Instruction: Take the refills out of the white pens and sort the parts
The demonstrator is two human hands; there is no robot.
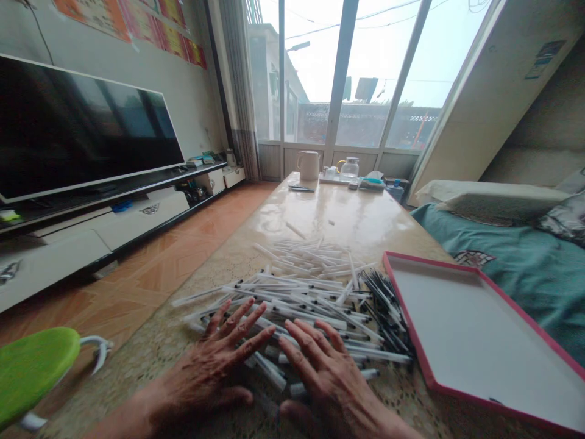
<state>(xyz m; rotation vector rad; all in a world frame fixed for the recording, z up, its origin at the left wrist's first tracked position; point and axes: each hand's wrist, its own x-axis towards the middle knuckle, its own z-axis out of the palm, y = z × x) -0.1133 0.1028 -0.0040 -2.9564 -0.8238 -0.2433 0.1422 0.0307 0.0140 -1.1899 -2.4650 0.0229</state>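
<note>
A loose heap of white pens (301, 299) with black ends lies on the near part of the table. My left hand (219, 360) rests over the heap's near left side, fingers spread. Beside it my right hand (326, 366) lies palm down over the near middle, its fingers stretched out over the pens. Neither hand grips a pen; the pens under the palms are hidden. Behind the heap is a pile of translucent white tubes (311, 256). Thin black pieces (386, 311), perhaps refills, are bunched to the right of the pens, against the box lid.
A shallow pink-rimmed box lid (479, 329) lies at the right with a small dark piece inside. At the table's (256, 219) far end stand a beige jug (309, 166) and a glass pitcher (350, 167). A green stool (36, 372) is at the left, a sofa (512, 256) at the right.
</note>
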